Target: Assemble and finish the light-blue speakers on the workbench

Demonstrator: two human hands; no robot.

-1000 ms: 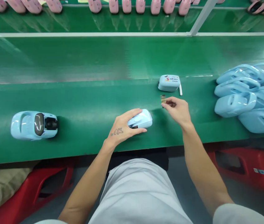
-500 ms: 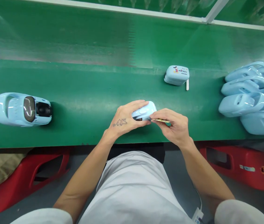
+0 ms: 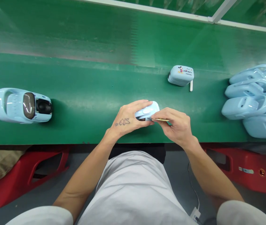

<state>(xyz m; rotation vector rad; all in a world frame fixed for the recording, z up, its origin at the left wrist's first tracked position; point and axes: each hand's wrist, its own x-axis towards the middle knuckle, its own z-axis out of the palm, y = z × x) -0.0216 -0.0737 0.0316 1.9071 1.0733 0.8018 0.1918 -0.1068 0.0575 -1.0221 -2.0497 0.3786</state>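
Near the front edge of the table, my left hand (image 3: 131, 115) is wrapped round a small light blue plastic casing (image 3: 150, 109) with an oval raised button-like part on top. A dark gap shows along the casing's near side. My right hand (image 3: 176, 125) pinches a thin, flat, yellowish piece (image 3: 161, 119) between thumb and fingers. The left end of this piece meets the casing's near right corner; whether it goes inside I cannot tell. My left fingers hide the casing's left end.
A small blue box-shaped device (image 3: 181, 76) with a Mickey print and a white tab lies behind my right hand. To the left is a light blue handled shell (image 3: 15, 106) with a dark window. Several blue handled shells (image 3: 245, 106) are piled right. Red chairs (image 3: 248, 168) flank me.
The whole view has shifted slightly. Both hands keep their grip, and the yellowish piece stays at the casing's corner, turned a little flatter.
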